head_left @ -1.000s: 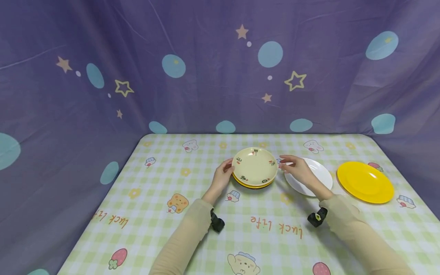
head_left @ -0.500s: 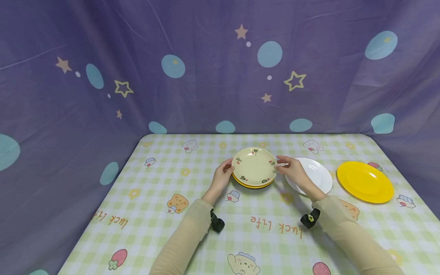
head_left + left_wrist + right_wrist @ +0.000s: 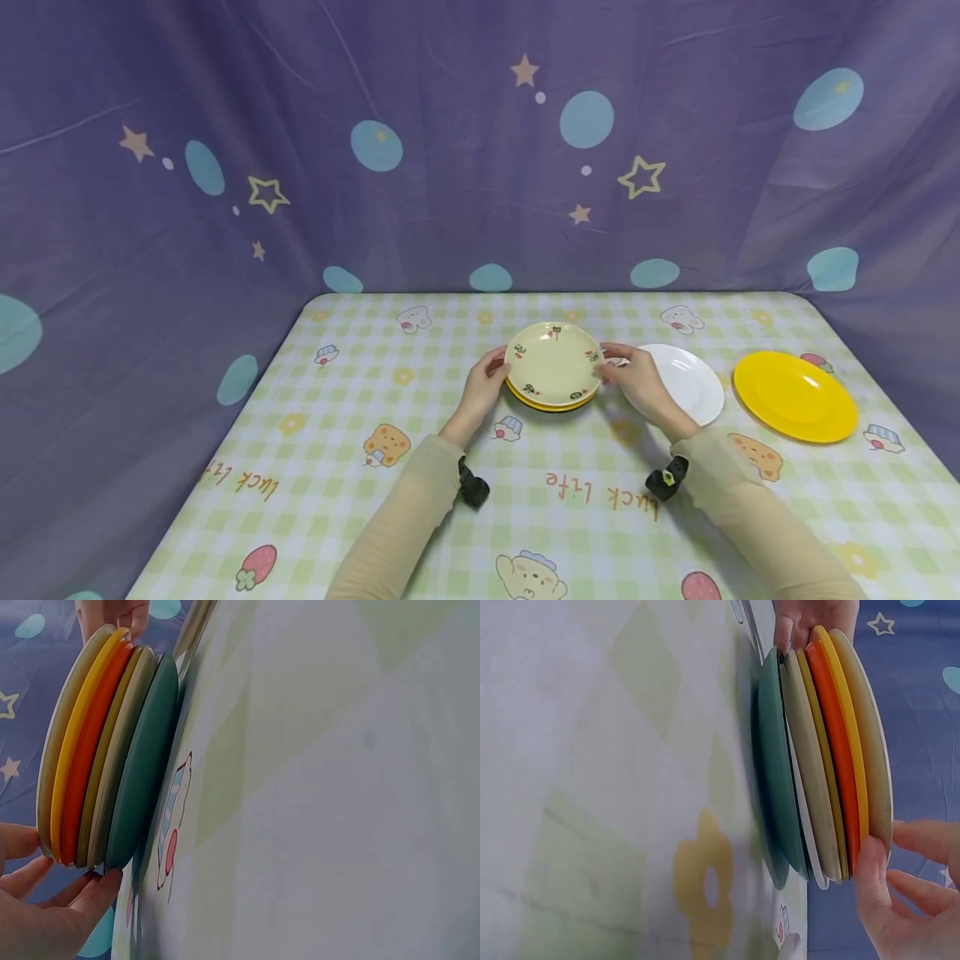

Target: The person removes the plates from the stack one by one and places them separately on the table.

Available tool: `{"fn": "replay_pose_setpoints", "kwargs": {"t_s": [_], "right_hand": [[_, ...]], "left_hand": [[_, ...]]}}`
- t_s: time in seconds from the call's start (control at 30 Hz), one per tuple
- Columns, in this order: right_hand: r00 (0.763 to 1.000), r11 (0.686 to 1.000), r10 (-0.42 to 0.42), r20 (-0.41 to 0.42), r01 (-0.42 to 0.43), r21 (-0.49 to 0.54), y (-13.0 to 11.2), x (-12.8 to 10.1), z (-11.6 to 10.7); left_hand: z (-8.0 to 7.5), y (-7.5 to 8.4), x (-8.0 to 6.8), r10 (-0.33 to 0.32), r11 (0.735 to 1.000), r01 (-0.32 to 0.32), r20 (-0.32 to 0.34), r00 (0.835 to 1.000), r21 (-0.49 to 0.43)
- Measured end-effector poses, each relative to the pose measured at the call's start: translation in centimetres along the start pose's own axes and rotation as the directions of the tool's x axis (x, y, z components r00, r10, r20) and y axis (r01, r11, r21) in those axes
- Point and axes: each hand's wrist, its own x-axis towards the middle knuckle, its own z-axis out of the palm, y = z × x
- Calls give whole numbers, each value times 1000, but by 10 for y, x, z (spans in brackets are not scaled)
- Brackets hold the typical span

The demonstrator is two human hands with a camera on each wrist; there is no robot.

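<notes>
— Count, please?
— I see one stack of six plates [image 3: 553,365] mid-table, one white plate [image 3: 686,385] and one yellow plate [image 3: 795,396] to its right.
— Hands?
— Left hand [image 3: 486,385] and right hand [image 3: 635,372] each grasp the stack's rim.

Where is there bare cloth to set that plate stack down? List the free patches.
Free: the tablecloth's left half, from the stack of plates to the curtain, and the near strip between the sleeves. Crowded: right of the stack, where the white plate and yellow plate lie close together. Left hand and right hand flank the stack.
</notes>
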Motion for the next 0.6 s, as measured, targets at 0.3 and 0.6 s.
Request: {"fn": "replay_pose_setpoints", "kwargs": {"t_s": [0.3, 0.6], "right_hand": [[998, 998, 63, -30, -63, -6, 1, 2, 2], [996, 996, 88, -35, -87, 17, 4, 3, 3]], "left_hand": [[0, -1, 0, 4, 1000, -4, -1, 1000, 12], [0, 0, -1, 11, 1000, -11, 5, 1000, 1]]}}
